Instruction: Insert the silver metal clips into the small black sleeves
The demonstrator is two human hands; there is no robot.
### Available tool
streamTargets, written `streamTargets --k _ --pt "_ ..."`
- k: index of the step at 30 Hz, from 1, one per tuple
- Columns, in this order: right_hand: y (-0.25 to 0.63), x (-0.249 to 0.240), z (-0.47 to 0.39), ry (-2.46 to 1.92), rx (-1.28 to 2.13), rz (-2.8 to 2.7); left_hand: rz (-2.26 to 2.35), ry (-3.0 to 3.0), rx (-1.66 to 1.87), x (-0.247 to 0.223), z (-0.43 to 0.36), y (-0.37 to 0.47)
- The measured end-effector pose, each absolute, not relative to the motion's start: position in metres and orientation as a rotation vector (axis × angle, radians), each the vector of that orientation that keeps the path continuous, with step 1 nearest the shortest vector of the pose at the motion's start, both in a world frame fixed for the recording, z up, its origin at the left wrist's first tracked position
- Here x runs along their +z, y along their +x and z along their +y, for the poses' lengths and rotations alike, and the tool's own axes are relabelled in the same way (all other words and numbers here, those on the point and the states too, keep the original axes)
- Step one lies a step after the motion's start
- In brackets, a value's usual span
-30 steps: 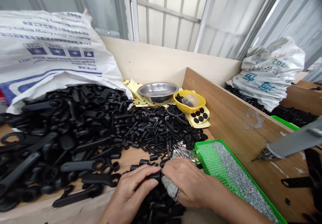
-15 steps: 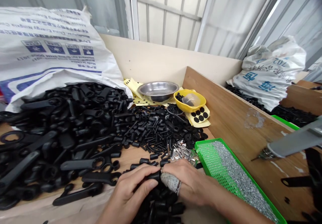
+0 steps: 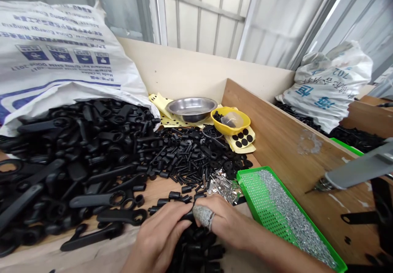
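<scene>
My left hand (image 3: 159,236) is closed around a black plastic cylinder (image 3: 188,215), mostly covered by its fingers and thumb. Against the right end of that piece presses my right hand (image 3: 222,219), its fingers curled and a grey cloth wrap on one of them. Whatever the right fingers grip is hidden. Beneath both hands lies a heap of similar black cylinders (image 3: 199,250). Just beyond the fingertips are loose short black sleeves (image 3: 174,195) and a small pile of shiny metal clips (image 3: 222,186).
Left, black handles (image 3: 92,199) spill from a white sack (image 3: 70,60). Black screws (image 3: 186,162) lie mid-table. A green tray (image 3: 245,183) of small metal pieces sits right, near a power screwdriver (image 3: 353,170) beyond a wooden divider (image 3: 276,142). Behind are a steel bowl (image 3: 192,107) and yellow basket (image 3: 235,129).
The view has shifted slightly. My right hand has turned a little on the cylinder's end, and the left fingers now cover more of the piece.
</scene>
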State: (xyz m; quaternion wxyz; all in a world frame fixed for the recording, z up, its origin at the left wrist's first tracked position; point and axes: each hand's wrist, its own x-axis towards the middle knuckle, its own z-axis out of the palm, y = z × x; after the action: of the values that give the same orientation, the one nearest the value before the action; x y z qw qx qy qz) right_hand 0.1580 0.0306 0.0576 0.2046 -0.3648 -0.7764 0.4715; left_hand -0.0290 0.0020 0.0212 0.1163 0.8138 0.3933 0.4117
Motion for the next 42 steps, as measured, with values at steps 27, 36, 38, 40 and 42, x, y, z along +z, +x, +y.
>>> streamTargets --k 27,36,38,40,42 --pt "0.158 0.052 0.035 -1.118 0.834 -2.478 1.171 2.216 1.196 0.02 0.013 -0.024" --pt "0.202 0.066 0.063 -1.368 0.734 -2.618 1.247 2.325 0.713 0.031 0.047 0.004" --pt "0.21 0.06 0.066 -1.409 0.528 -2.714 1.262 2.339 0.647 0.026 0.047 0.011" --pt "0.214 0.052 0.069 -1.421 0.319 -2.798 1.275 2.346 0.603 0.021 0.047 0.014" --pt "0.213 0.045 0.073 -1.41 0.218 -2.839 1.287 2.353 0.553 0.019 0.047 0.016"
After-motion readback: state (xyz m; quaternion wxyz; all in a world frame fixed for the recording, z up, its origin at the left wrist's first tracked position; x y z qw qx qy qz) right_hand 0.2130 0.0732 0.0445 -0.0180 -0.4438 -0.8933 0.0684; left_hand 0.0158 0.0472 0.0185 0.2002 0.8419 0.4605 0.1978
